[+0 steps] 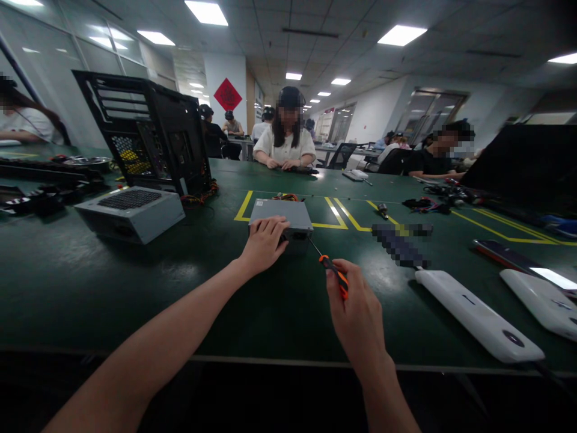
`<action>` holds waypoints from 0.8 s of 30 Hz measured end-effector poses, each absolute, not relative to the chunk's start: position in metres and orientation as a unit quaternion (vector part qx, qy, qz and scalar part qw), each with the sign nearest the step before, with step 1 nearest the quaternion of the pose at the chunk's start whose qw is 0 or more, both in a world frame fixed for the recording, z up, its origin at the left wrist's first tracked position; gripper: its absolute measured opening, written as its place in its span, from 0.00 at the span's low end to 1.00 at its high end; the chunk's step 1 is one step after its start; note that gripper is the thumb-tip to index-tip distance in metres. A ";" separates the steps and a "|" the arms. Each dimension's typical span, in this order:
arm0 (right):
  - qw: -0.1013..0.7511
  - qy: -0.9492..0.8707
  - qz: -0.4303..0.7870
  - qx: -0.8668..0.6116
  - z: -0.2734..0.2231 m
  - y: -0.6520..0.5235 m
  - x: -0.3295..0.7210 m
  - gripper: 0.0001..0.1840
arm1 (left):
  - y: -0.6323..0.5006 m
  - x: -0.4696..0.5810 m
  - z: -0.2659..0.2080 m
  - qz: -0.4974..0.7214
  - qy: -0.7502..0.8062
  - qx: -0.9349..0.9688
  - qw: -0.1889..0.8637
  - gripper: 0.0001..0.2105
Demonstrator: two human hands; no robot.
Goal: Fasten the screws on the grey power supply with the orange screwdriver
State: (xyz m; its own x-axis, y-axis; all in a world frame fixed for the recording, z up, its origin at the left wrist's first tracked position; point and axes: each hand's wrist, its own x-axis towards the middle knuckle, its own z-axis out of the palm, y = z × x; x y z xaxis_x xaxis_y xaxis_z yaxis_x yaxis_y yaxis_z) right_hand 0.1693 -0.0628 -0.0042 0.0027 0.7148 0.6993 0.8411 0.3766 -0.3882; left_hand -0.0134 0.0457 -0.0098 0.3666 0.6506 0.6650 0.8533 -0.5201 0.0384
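Observation:
A grey metal computer power supply (293,211) lies on the green table in front of me, with coloured wires at its back. My left hand (265,242) grips its near left part, fingers over the top and thumb down at the front face. In my right hand (354,300) is a screwdriver (325,262) with an orange and black handle. Its thin shaft points up and left to the front right corner of the power supply. Whether the tip sits in a screw is too small to tell.
A second power supply (135,210) and an open black computer case (153,132) stand at left. White handheld devices (478,316) lie at right near a phone (509,257). Yellow tape (360,219) marks the table (270,319). A person (288,135) sits opposite.

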 end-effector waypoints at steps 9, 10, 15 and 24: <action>0.462 -0.727 -0.105 -0.497 -0.007 -0.063 0.169 0.08 | 0.045 -0.013 -0.010 -0.320 -0.462 -0.812 0.155 0.18; 0.465 -0.727 -0.096 -0.496 -0.007 -0.063 0.169 0.09 | 0.045 -0.013 -0.010 -0.319 -0.463 -0.812 0.155 0.18; 0.462 -0.724 -0.071 -0.508 -0.007 -0.061 0.167 0.10 | 0.046 -0.013 -0.010 -0.316 -0.464 -0.812 0.160 0.18; 0.468 -0.724 -0.128 -0.491 -0.008 -0.060 0.168 0.09 | 0.045 -0.013 -0.010 -0.319 -0.462 -0.813 0.156 0.18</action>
